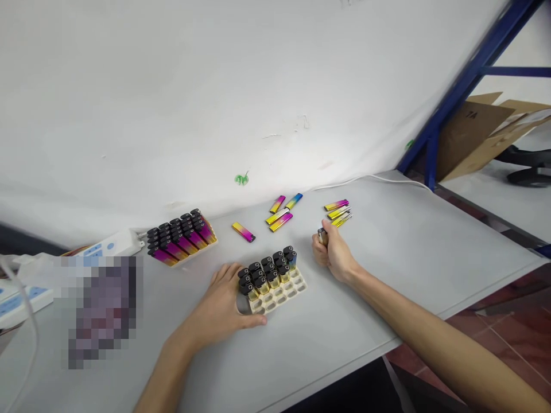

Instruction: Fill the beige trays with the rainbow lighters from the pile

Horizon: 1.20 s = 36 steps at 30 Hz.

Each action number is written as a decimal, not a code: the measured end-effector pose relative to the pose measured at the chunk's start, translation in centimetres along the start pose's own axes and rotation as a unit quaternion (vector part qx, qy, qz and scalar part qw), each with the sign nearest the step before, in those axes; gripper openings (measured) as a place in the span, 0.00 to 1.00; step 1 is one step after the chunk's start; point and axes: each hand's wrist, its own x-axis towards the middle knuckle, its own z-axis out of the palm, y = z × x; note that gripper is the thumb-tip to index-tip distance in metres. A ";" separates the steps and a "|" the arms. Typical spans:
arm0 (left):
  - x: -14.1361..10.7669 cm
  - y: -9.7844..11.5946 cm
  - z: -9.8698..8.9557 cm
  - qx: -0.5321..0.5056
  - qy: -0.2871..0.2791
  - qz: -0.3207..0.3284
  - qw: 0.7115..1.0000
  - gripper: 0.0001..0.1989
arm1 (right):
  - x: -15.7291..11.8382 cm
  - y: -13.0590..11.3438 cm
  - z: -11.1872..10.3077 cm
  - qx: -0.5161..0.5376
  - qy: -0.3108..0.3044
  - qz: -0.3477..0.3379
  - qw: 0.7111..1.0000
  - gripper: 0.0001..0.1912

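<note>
A cream tray with oval slots stands at the middle of the grey table. Black-topped, gold-bodied lighters fill its back rows, and the front slots are bare. My left hand rests at the tray's left side, fingers spread, the thumb along the front left corner. To the right of the tray, my right hand is closed around a lighter, its dark top showing above the fist. Several loose yellow, pink and blue lighters lie behind the tray, and a few more behind my right hand.
A full tray of purple-and-orange lighters stands at the back left. Farther left are white power strips and a blurred-out object. A white cable runs along the wall. Blue frame and cardboard box are at right.
</note>
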 end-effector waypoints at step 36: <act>0.1 0.2 0.0 0.018 0.002 0.011 1.000 0.39 | -1.0 -1.7 -1.7 -0.126 -0.134 -0.151 0.971 0.16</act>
